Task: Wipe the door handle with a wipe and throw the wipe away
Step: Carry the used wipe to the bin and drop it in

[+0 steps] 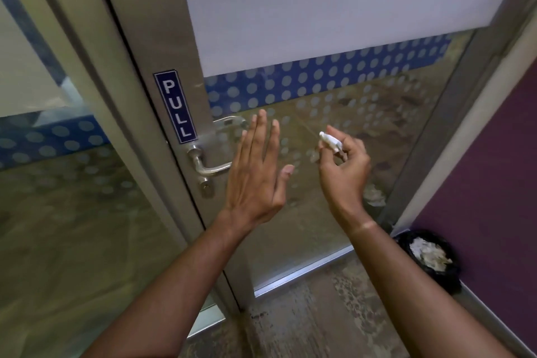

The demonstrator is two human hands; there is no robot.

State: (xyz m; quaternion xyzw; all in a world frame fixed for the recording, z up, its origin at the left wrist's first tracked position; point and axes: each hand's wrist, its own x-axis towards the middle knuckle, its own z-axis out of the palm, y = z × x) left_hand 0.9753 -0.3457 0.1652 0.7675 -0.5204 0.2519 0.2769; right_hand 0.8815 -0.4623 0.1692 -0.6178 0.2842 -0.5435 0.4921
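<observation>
Both forearms enter from the bottom edge and reach toward the door. The left hand (255,171) is flat and open, fingers extended together, holding nothing; it hovers in front of the free end of the door handle (209,167), and whether it touches the handle cannot be told. The right hand (344,166) is raised just beside it, fingers curled closed, pinching a small, tightly bunched white wipe (329,141) between thumb and fingertips. The wipe is apart from the handle, to its right, in front of the glass.

Judgement: the wiping contact is not being made at this instant. To do the step well, the wipe should be opened out somewhat (as bunched, it offers little surface), wrapped round the lever and drawn along its full length, including the underside and the neck at the rose. The left hand could steady the door so that it does not swing.

Handle: a polished metal lever on a brushed metal door frame (162,38), keyhole cylinder (207,187) below, a blue PULL sign (175,106) above. A second lever shows through the glass on the far side.

Beyond: a glazed door panel (334,90) with frosted film above and a blue dotted band. The floor (305,314) is worn and mottled. A black-lined bin (428,256), already holding crumpled white waste, stands against the purple wall (494,168) at right, near the door.
</observation>
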